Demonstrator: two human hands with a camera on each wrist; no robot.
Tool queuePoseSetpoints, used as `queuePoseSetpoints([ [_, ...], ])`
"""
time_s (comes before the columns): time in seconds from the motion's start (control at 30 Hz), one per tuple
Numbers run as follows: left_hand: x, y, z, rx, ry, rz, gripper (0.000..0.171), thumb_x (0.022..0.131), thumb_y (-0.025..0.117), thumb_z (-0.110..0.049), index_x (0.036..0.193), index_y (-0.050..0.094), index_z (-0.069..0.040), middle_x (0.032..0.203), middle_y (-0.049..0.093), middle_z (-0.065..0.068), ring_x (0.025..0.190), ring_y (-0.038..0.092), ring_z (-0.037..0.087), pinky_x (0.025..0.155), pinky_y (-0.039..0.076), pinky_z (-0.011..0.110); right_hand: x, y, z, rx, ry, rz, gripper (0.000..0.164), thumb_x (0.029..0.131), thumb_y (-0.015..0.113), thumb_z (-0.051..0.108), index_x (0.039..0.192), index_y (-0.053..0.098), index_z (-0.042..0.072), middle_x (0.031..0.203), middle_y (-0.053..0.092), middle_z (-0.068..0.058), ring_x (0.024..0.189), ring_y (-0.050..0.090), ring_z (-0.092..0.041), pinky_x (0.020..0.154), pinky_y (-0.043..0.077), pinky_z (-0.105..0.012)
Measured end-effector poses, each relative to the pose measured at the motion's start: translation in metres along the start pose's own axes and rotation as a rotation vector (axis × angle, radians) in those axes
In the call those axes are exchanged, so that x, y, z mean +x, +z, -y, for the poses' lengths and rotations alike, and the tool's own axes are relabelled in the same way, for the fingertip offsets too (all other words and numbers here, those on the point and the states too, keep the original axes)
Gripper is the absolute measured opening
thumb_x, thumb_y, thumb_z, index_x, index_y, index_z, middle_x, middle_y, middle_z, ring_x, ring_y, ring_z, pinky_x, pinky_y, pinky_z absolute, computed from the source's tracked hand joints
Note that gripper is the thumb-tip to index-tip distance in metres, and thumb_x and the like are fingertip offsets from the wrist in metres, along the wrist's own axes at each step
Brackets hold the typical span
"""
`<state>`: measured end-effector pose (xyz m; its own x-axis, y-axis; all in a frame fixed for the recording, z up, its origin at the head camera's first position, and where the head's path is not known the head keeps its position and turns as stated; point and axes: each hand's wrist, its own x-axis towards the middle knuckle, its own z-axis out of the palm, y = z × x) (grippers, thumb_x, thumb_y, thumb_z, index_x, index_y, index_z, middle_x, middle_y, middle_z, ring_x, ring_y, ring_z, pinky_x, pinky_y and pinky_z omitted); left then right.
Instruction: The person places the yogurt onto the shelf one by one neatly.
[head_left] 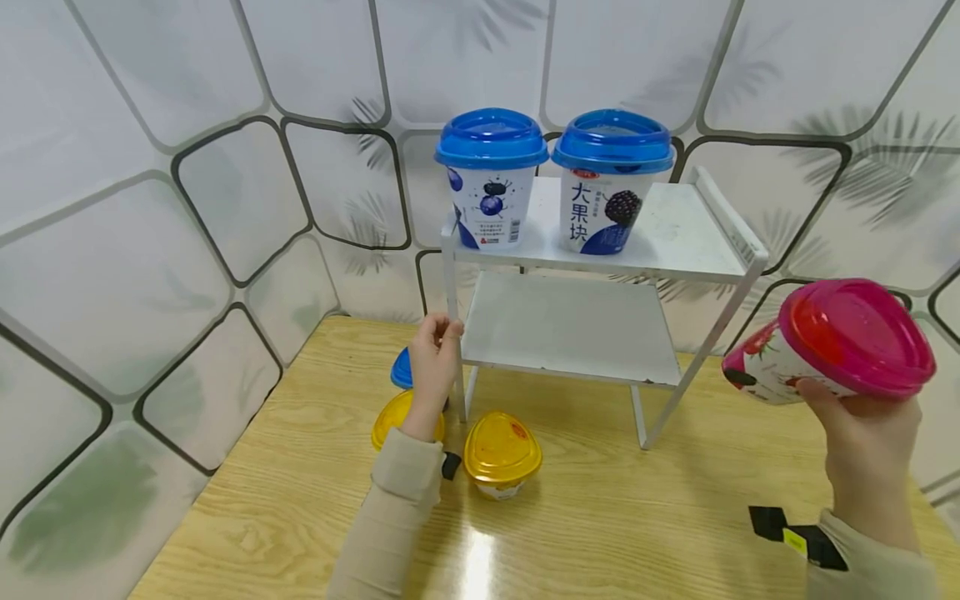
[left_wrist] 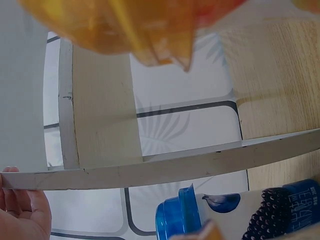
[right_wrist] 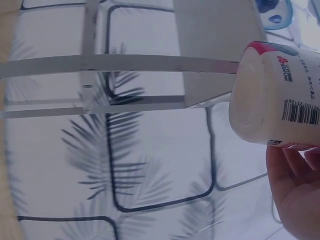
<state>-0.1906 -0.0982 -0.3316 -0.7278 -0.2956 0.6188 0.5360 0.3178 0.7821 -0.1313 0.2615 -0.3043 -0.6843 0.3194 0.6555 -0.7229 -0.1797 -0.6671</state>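
Note:
My left hand point(head_left: 433, 362) grips the left front leg of a white two-tier shelf point(head_left: 573, 325); in the left wrist view its fingers point(left_wrist: 37, 207) curl behind the white bar. Off to the right, my right hand point(head_left: 870, 454) holds up a yogurt cup with a pink lid point(head_left: 855, 337), tilted on its side above the table. The right wrist view shows the base and barcode of that cup point(right_wrist: 280, 95). Side by side on the upper tier stand two blue-lidded yogurt cups, a left one point(head_left: 491, 179) and a right one point(head_left: 611, 179).
One yellow-lidded cup point(head_left: 502, 454) stands on the wooden table point(head_left: 600, 525) before the shelf. Another yellow-lidded cup point(head_left: 392, 417) and a blue-lidded cup point(head_left: 402, 367) are partly hidden behind my left hand and forearm. A patterned wall covering point(head_left: 187, 275) surrounds the table's back.

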Motion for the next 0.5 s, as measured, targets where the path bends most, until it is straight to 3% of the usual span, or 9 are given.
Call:
queuePoseSetpoints([
  [0.1, 0.000, 0.001, 0.000, 0.005, 0.001, 0.000, 0.013, 0.085, 0.053, 0.002, 0.078, 0.050, 0.012, 0.070, 0.052, 0.022, 0.056, 0.038, 0.014, 0.049, 0.029, 0.017, 0.007, 0.006, 0.011, -0.023, -0.030, 0.011, 0.059, 0.070, 0.061, -0.019, 0.125, 0.041, -0.007, 0.126, 0.039, -0.028, 0.115, 0.039, -0.031, 0.087, 0.041, -0.024],
  [0.33, 0.000, 0.000, 0.001, 0.017, -0.005, 0.004, 0.020, 0.086, 0.052, -0.007, 0.079, 0.050, 0.012, 0.071, 0.053, 0.022, 0.055, 0.036, 0.012, 0.049, 0.029, 0.017, 0.029, 0.024, 0.030, 0.052, -0.074, 0.043, 0.064, 0.068, 0.064, -0.018, 0.125, 0.038, -0.006, 0.126, 0.040, -0.025, 0.117, 0.036, -0.032, 0.095, 0.033, -0.030],
  [0.5, 0.000, 0.000, -0.001, 0.011, -0.045, 0.014, 0.016, 0.086, 0.052, -0.003, 0.079, 0.050, 0.012, 0.071, 0.052, 0.022, 0.055, 0.037, 0.013, 0.049, 0.029, 0.017, 0.041, 0.040, 0.041, 0.019, -0.084, 0.099, 0.063, 0.069, 0.064, -0.018, 0.125, 0.038, -0.006, 0.127, 0.039, -0.025, 0.118, 0.035, -0.032, 0.093, 0.036, -0.030],
])
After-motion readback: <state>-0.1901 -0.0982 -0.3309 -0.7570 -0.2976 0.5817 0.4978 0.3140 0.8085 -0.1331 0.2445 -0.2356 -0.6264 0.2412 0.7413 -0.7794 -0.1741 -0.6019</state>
